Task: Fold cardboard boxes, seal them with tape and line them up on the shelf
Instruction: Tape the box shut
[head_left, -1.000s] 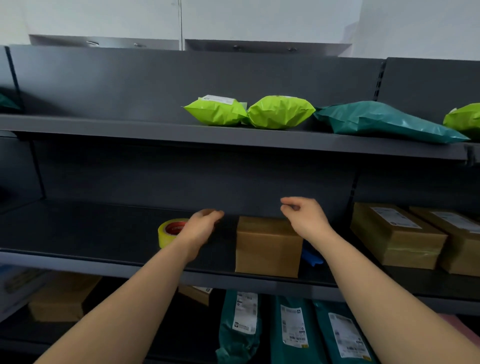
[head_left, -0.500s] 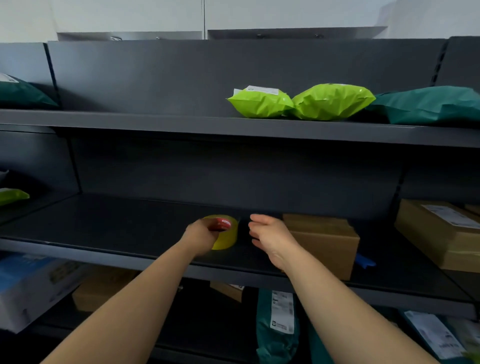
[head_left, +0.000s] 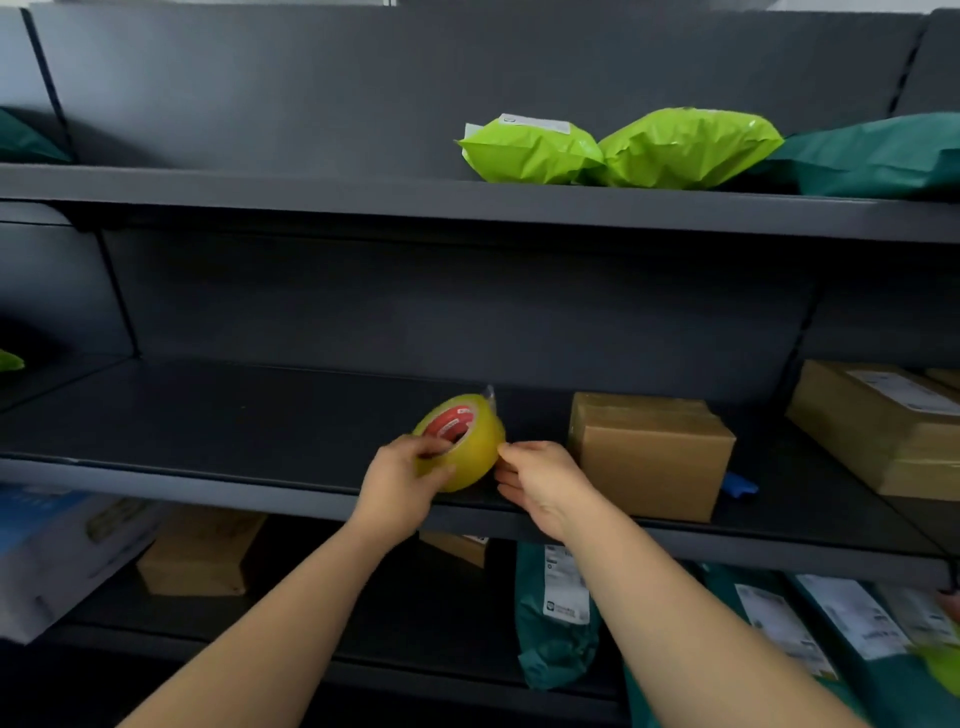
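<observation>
While the left hand (head_left: 400, 483) grips the yellow tape roll (head_left: 465, 449), fingers hooked into its red core and thumb on the outer face, the roll sits tilted over the front part of the middle shelf (head_left: 208, 431). Right hand (head_left: 540, 483): fingers curled, tips touching the roll's right edge; cannot tell whether they pinch anything. Small sealed cardboard box (head_left: 649, 457) stands on the same shelf, just right of the right hand. Larger labelled boxes (head_left: 878, 426) further right. Two lime mailers (head_left: 530, 150) on the upper shelf.
</observation>
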